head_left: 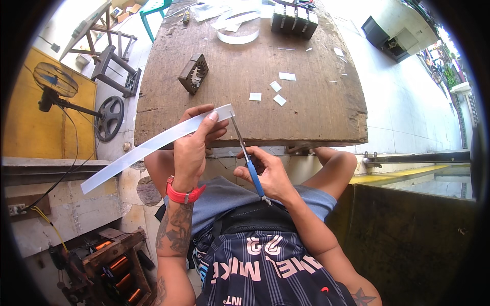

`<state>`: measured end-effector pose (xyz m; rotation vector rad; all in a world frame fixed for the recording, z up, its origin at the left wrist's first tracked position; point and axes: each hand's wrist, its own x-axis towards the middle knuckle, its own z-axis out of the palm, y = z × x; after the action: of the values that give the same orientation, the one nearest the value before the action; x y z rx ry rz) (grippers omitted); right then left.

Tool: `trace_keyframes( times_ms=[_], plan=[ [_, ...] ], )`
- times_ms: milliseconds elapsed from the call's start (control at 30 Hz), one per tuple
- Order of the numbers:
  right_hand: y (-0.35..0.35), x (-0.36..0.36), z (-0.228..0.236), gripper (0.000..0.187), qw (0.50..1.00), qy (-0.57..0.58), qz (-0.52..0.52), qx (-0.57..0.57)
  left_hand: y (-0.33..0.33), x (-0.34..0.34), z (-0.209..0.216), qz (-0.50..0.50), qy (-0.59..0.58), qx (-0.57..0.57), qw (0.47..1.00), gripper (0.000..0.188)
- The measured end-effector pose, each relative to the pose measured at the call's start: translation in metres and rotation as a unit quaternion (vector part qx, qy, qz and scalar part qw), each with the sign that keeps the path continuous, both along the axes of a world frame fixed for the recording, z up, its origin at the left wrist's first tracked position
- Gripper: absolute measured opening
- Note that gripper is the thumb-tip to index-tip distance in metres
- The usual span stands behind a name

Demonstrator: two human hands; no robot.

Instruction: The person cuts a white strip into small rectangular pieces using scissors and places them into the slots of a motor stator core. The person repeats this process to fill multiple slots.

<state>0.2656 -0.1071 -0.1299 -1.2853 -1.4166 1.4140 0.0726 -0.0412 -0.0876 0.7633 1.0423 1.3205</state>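
Observation:
My left hand [199, 137] pinches a long, translucent white strip [148, 145] between thumb and fingers, just over the table's near edge. The strip's short end points right, and its long part trails down to the left. In my right hand [268, 176] is a pair of blue-handled scissors [253, 176], its narrow blades pointing up to the strip's right end. Whether the blades touch the strip I cannot tell. Beyond my hands lie several small white cut pieces [255, 96] on the wooden table [235, 66].
A dark block with a round toothed opening [194, 74] stands on the table's left. Farther back are curled white strips [237, 38] and dark blocks [294, 21]. A fan [56, 81] stands left; a rack with copper coils [120, 270] is low left, a dark tank [408, 219] right.

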Motion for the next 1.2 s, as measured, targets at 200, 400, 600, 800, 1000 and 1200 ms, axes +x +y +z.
trace_keyframes(
  times_ms=[200,400,600,800,1000,1200],
  plan=[
    [0.0034,-0.0019,0.0044,0.048,1.000,-0.004,0.007,-0.011,-0.0017,0.0054,-0.0040,-0.023,0.020,0.009,0.999,0.033],
    [0.0051,-0.0006,0.0069,0.042,1.000,-0.011,0.015,-0.014,-0.0021,0.0047,-0.0056,-0.030,0.015,0.008,0.999,0.034],
    [0.0039,-0.0054,0.0007,0.036,0.998,0.040,-0.011,-0.039,-0.0018,0.0064,-0.0072,-0.011,0.027,0.006,1.000,0.031],
    [0.0016,-0.0001,-0.0012,0.036,0.996,0.071,-0.007,-0.059,-0.0023,-0.0002,-0.0040,-0.022,-0.030,-0.017,0.999,0.027],
    [0.0012,0.0034,0.0037,0.046,1.000,0.012,0.009,-0.021,0.0026,0.0002,-0.0024,0.010,0.027,0.011,1.000,0.031],
    [0.0041,-0.0002,0.0057,0.046,1.000,-0.001,0.014,-0.027,-0.0010,0.0056,-0.0052,-0.021,0.015,0.011,1.000,0.034]
  ],
)
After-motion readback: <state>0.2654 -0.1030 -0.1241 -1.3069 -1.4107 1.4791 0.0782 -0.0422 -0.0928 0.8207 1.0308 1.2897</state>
